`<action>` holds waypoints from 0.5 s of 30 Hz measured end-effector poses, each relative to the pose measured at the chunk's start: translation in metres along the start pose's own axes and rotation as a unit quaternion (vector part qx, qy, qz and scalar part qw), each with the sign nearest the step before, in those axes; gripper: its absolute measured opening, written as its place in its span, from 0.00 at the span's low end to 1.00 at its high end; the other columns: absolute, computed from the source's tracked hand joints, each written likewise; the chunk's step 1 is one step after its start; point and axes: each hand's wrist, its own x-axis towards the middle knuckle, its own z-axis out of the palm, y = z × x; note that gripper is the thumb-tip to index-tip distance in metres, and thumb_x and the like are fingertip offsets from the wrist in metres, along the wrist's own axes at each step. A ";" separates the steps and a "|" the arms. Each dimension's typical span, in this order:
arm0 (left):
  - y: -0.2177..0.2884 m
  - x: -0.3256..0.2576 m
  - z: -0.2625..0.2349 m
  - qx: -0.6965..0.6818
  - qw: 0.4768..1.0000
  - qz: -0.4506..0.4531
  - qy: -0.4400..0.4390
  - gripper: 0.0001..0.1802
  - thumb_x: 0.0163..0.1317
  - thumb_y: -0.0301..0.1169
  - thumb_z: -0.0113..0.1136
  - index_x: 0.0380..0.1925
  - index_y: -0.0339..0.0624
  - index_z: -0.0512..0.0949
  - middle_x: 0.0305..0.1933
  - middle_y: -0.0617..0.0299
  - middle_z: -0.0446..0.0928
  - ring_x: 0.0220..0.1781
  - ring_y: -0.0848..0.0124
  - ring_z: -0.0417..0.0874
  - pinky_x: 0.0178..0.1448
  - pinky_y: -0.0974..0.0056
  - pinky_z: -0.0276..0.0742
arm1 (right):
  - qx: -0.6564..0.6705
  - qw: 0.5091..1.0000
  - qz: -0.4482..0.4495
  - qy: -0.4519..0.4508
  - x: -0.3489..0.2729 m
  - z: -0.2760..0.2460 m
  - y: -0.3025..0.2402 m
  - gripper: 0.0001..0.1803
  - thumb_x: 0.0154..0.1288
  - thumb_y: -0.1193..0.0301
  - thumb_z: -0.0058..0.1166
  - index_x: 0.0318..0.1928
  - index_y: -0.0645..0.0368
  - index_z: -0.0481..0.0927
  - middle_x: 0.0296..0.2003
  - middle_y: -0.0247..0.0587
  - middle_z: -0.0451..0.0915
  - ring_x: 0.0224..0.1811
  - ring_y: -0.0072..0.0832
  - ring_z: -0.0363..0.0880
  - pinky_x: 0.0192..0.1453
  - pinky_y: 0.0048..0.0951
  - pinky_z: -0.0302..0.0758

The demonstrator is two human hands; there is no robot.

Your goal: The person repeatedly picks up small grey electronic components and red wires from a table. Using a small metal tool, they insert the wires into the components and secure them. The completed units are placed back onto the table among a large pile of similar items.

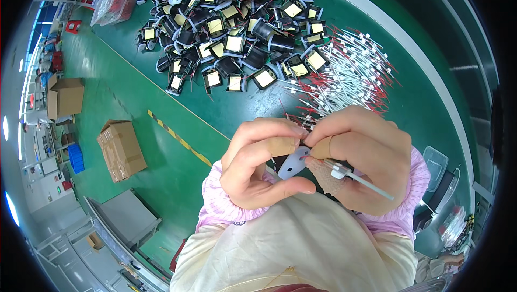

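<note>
Left hand (253,164) gripping casing (294,164); right hand (369,155), cable (371,185)

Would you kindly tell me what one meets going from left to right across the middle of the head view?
Blue bin → taped cardboard box → yellow-and-black striped floor tape → left hand → right hand → clear plastic container.

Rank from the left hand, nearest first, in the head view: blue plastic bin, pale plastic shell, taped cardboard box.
1. Pale plastic shell, at the left hand
2. Taped cardboard box, left, on the green floor
3. Blue plastic bin, farther left
</note>
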 end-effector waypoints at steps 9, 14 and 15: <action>0.002 0.000 -0.001 -0.007 1.000 -0.004 0.000 0.33 0.45 0.31 0.80 0.47 0.28 0.73 0.50 0.40 0.75 0.49 0.53 0.82 0.52 0.55 0.80 | 0.012 1.000 0.006 0.013 0.001 0.003 0.000 0.10 0.41 0.83 0.70 0.26 0.63 0.81 0.31 0.43 0.83 0.23 0.26 0.81 0.24 0.23 0.75; 0.001 -0.001 0.000 -0.013 1.000 0.009 0.000 0.32 0.46 0.32 0.80 0.47 0.28 0.73 0.50 0.41 0.74 0.48 0.53 0.82 0.50 0.53 0.82 | 0.018 1.000 0.002 0.007 -0.001 0.002 0.001 0.11 0.39 0.84 0.69 0.26 0.63 0.81 0.30 0.42 0.82 0.23 0.27 0.81 0.24 0.23 0.76; 0.001 -0.001 0.001 -0.011 1.000 0.009 0.000 0.32 0.46 0.32 0.80 0.47 0.28 0.73 0.50 0.41 0.74 0.48 0.53 0.82 0.50 0.52 0.82 | 0.019 1.000 0.003 0.001 0.000 0.001 0.000 0.11 0.39 0.84 0.69 0.26 0.63 0.81 0.30 0.42 0.82 0.23 0.27 0.81 0.24 0.23 0.76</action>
